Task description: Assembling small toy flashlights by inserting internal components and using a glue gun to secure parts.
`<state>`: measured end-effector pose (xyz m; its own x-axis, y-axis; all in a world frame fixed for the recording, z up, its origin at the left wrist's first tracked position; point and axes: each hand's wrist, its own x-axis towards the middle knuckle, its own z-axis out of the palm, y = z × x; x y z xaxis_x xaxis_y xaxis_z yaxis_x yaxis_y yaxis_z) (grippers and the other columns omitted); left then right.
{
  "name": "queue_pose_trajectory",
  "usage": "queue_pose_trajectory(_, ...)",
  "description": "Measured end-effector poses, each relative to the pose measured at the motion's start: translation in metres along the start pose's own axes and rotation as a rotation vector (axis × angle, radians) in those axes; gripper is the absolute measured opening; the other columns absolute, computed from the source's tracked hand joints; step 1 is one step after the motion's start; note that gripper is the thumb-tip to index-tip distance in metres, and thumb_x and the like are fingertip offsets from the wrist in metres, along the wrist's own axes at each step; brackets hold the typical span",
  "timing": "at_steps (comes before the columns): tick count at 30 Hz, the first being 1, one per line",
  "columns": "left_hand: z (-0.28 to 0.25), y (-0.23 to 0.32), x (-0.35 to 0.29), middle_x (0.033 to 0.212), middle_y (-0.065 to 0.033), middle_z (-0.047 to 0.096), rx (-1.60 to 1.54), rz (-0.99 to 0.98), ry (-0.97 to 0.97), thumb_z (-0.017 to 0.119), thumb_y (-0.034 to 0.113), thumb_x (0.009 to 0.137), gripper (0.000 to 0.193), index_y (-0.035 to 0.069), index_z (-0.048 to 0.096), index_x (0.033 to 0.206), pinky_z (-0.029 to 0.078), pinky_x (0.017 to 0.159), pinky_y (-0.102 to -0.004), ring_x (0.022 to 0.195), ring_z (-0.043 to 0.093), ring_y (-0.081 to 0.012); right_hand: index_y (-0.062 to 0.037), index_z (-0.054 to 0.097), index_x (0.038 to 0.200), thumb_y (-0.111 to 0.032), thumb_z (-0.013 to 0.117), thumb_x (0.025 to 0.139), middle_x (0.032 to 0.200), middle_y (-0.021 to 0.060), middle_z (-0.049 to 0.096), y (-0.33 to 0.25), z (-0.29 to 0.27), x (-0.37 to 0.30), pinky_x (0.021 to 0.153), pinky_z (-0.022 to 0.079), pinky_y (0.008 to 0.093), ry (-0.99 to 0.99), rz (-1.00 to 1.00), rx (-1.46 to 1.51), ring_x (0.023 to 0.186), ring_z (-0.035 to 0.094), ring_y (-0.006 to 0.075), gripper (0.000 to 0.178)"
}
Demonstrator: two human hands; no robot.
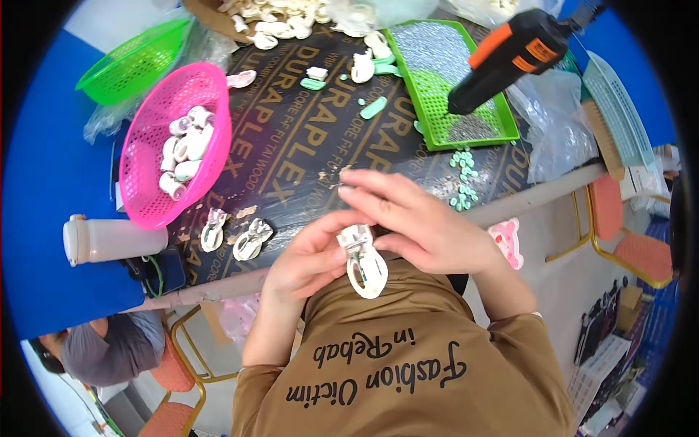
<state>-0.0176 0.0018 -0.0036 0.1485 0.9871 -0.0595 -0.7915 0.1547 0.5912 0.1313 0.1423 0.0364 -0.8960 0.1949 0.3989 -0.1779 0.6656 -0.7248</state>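
In front of my brown shirt, my left hand (314,253) pinches a white plastic housing part (372,274) with an oval loop at its lower end and small fittings inside. My right hand (408,218) hovers close over its upper end, fingers stretched out and thumb beside the part; whether it touches cannot be made out. Two similar open housing parts, one (212,231) nearer the pink basket and another (252,240), lie on the table to the left. A pink basket (131,167) holds several rounded white pieces (191,144).
A black and orange electric screwdriver (510,54) hangs over a green tray (511,136) of small metal screws. Small green pieces (463,178) lie scattered below it. A white bottle (116,240) stands at left; a green basket (135,62) sits behind. Another person (113,349) is at lower left.
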Motion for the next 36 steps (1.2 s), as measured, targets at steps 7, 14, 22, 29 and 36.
queue_pose_trajectory(7, -0.004, 0.008, -0.007, 0.107, -0.0092, 0.048, 0.186, 0.277, 0.207, 0.06, 0.007, 0.081, 0.036, 0.003, 0.043, 0.113, 0.047, 0.074, -0.0262, 0.093, 0.053, -0.0162, -0.0021, 0.06, 0.08, 0.0, 0.061, 0.073, 0.074, 0.0091, 0.059, 0.034, -0.046, -0.065, 0.063, 0.046, 0.0311, 0.545, 0.477, -0.333, 0.069, 0.057, 0.0238, 0.008)
queue_pose_trajectory(14, 0.001, 0.007, 0.0, 0.106, -0.0094, 0.052, 0.199, 0.38, 0.373, 0.056, -0.001, 0.08, 0.039, 0.002, 0.043, 0.117, 0.051, 0.08, -0.03, 0.096, 0.056, -0.0183, -0.0033, 0.062, 0.079, -0.002, 0.064, 0.071, 0.074, 0.0089, 0.057, 0.05, -0.054, -0.085, 0.061, 0.045, 0.0327, 0.455, 0.474, -0.549, 0.069, 0.056, 0.0254, 0.008)
queue_pose_trajectory(22, -0.001, 0.004, 0.006, 0.103, -0.0094, 0.055, 0.321, 0.46, 0.419, 0.054, -0.003, 0.081, 0.031, -0.001, 0.048, 0.112, 0.051, 0.08, -0.0296, 0.094, 0.057, -0.0169, -0.0046, 0.062, 0.078, -0.004, 0.065, 0.07, 0.072, 0.0073, 0.056, 0.053, -0.051, -0.077, 0.06, 0.044, 0.0329, 0.406, 0.427, -0.669, 0.068, 0.055, 0.0251, 0.008)
queue_pose_trajectory(29, -0.003, 0.001, 0.004, 0.105, -0.0115, 0.055, 0.317, 0.54, 0.406, 0.054, -0.004, 0.082, 0.032, -0.004, 0.049, 0.113, 0.051, 0.081, -0.0323, 0.096, 0.056, -0.0182, -0.0001, 0.054, 0.078, 0.006, 0.06, 0.071, 0.073, 0.0073, 0.054, 0.042, -0.047, -0.071, 0.06, 0.042, 0.0251, 0.493, 0.422, -0.358, 0.062, 0.051, 0.0165, 0.011)
queue_pose_trajectory(36, 0.006, 0.001, 0.003, 0.115, -0.0119, 0.046, 0.401, 0.649, 0.443, 0.056, -0.008, 0.08, 0.037, -0.007, 0.049, 0.116, 0.051, 0.085, -0.0348, 0.102, 0.054, -0.0224, 0.0015, 0.061, 0.088, 0.008, 0.059, 0.074, 0.085, 0.0096, 0.061, 0.013, -0.01, -0.03, 0.07, 0.044, 0.025, 0.479, 0.251, 0.072, 0.076, 0.056, 0.0174, 0.016)
